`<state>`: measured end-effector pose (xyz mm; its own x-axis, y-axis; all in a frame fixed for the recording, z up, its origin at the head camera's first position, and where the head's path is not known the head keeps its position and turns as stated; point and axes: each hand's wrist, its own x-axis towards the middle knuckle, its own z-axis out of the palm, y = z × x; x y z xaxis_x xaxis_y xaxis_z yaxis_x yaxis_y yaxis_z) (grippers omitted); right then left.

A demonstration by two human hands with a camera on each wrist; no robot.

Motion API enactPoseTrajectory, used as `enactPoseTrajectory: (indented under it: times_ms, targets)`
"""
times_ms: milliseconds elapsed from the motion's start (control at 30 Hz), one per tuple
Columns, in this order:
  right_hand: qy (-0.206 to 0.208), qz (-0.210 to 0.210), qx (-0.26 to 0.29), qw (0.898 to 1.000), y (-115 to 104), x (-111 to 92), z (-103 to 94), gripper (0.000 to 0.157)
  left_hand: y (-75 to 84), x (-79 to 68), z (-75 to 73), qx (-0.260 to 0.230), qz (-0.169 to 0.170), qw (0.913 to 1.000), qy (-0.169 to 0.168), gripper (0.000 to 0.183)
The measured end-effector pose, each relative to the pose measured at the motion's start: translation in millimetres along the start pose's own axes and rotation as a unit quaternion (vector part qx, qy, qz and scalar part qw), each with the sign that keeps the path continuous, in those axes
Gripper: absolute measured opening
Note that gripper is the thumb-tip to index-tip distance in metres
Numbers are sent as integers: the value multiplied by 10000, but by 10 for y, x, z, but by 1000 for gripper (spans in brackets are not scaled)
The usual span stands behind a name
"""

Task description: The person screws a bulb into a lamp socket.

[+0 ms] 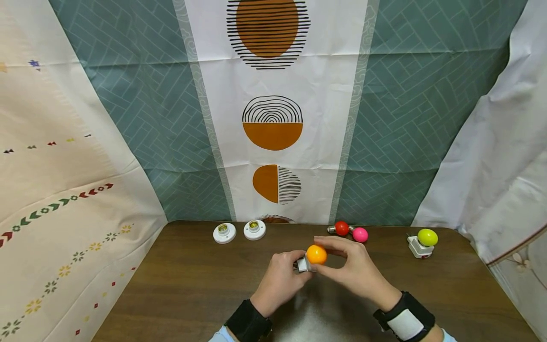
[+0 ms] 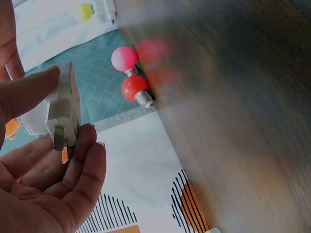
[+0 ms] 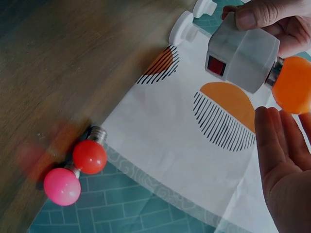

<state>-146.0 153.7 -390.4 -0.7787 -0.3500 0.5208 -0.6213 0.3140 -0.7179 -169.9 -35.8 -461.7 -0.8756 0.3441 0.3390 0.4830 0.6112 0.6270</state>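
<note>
My left hand (image 1: 284,278) grips a white plug-in bulb holder (image 3: 243,53) between thumb and fingers. It has a red switch (image 3: 216,66) on one side and flat metal prongs (image 2: 59,137) pointing out of the back. An orange bulb (image 3: 294,85) sits in the holder's mouth, with part of its metal screw base showing. My right hand (image 1: 356,266) is around the bulb, its thumb and fingers spread to either side. In the right wrist view its fingers are nearly straight, tips right at the bulb's edge; the thumb is hidden there.
Two round white lamp bases (image 1: 224,233) stand at the table's back edge, left of centre. A red bulb (image 1: 342,228) and a pink bulb (image 1: 360,234) lie at the back. Farther right is a yellow-green bulb (image 1: 427,237) in another white holder (image 1: 419,248). Patterned cloth hangs behind the brown table (image 1: 183,285).
</note>
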Motion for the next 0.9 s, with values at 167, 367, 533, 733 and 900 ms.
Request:
enactPoseTrajectory:
  times_ms: [167, 367, 533, 733, 900]
  targets:
    - [-223, -39, 24, 9997, 4, -14, -18, 49, -9, -8, 4, -33, 62, 10000, 64, 26]
    - [-263, -61, 159, 9995, 86, -40, 15, 49, 2, -14, 7, -59, 32, 10000, 23, 27]
    - [-189, -35, 292, 9994, 101, -48, 25, 48, 3, -16, 4, -39, -14, 10000, 15, 29]
    - [-24, 81, 373, 9993, 73, -36, 21, 43, 6, -9, 6, -45, -32, 10000, -3, 27]
    - [203, 268, 185, 9993, 48, -25, 3, 43, 20, 4, -2, -89, -67, 9999, -60, 27]
